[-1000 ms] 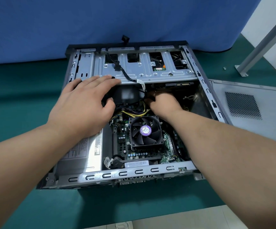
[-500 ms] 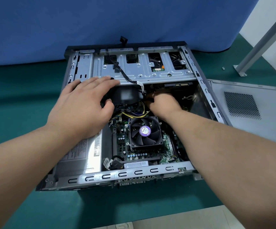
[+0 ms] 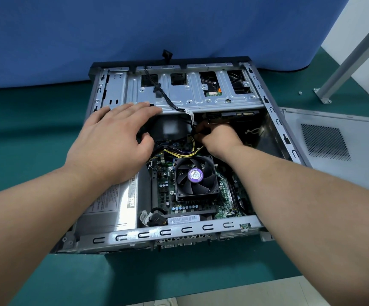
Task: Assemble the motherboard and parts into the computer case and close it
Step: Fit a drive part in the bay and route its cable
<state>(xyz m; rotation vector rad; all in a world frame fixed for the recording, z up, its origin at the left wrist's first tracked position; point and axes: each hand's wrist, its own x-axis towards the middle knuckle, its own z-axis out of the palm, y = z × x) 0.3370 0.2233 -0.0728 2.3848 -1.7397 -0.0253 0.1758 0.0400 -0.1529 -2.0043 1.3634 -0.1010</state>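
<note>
The open grey computer case (image 3: 179, 231) lies flat on the green table. Inside sits the green motherboard (image 3: 163, 188) with a black CPU fan (image 3: 195, 176), and a silver power supply (image 3: 110, 204) at the left. A metal drive cage (image 3: 201, 98) spans the far side. My left hand (image 3: 115, 138) rests flat on the cage's near left edge, fingers straight. My right hand (image 3: 217, 138) reaches under the cage, its fingers curled around a black cable connector (image 3: 197, 131) beside the yellow wires (image 3: 183, 153). Its fingertips are partly hidden.
The grey side panel (image 3: 342, 149) with a mesh vent lies flat to the right of the case. A metal frame leg (image 3: 347, 62) stands at the far right, a small screw (image 3: 300, 92) near its foot. A blue cloth hangs behind the case.
Both hands stay almost where they were. The right hand has shifted slightly at the connector under the drive cage.
</note>
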